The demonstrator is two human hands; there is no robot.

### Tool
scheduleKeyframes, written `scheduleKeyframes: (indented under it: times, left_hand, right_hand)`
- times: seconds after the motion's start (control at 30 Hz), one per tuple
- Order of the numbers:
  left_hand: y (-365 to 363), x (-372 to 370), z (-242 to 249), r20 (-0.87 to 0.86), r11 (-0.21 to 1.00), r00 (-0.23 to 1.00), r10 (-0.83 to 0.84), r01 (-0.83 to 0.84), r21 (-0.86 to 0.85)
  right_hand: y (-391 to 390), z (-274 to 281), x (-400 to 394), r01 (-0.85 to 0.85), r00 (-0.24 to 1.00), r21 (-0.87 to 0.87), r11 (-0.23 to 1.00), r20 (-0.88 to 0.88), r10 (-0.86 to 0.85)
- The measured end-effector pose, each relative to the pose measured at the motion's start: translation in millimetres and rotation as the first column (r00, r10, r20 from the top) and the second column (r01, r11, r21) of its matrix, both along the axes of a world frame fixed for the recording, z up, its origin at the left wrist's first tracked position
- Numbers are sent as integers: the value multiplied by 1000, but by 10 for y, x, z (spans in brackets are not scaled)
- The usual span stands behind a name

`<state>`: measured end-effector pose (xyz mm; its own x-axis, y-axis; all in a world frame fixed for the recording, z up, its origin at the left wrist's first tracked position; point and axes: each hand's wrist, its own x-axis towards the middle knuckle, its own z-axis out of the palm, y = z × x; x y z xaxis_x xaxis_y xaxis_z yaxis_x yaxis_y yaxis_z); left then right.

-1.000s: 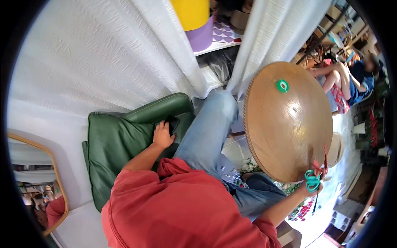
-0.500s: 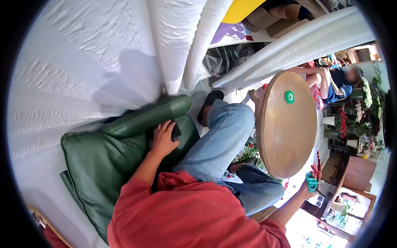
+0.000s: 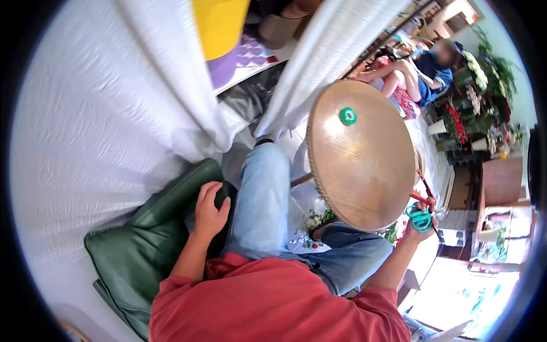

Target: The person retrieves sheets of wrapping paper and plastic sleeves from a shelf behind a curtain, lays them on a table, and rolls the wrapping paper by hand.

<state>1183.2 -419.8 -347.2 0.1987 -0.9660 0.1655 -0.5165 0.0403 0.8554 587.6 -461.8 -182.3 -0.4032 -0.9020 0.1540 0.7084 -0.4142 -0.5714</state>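
The left hand [image 3: 209, 212] lies flat, fingers loosely together, on the green cushion [image 3: 148, 239] at left. Far right, the right hand [image 3: 420, 223] grips teal-handled scissors [image 3: 420, 216], which point up along the round bench [image 3: 362, 154] edge.

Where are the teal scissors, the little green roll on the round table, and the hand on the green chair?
Teal scissors [image 3: 420, 218], head view, on the teal handle loops.
Green roll [image 3: 348, 116], head view, on its ring.
Round table [image 3: 364, 165], head view, on its bare top.
Left hand [image 3: 209, 212], head view, on its back.
Green chair [image 3: 142, 251], head view, on the cushion.
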Motion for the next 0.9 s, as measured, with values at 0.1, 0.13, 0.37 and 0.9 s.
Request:
scheduleKeyframes:
  times: [0.1,0.13,0.37,0.9]
  left_hand:
    - [-618,-400,419,-35,982,992,-125,119,-148]
    - [-830,-587,539,-17,976,989,-150,145,-163]
    - [-2421,-2294,1027,276,810,851,-447,516,-278]
    - [-1218,-3916,792,515,163,169,-841,985,-58]
  right_hand:
    - [-47,-90,-113,-75,997,-80,994,25,77]
    - [-61,-147,-194,-56,998,-85,995,22,58]
    - [-466,-423,-692,-91,994,-241,966,34,102]
    - [-353,-732,-1514,63,964,-290,955,265,16]
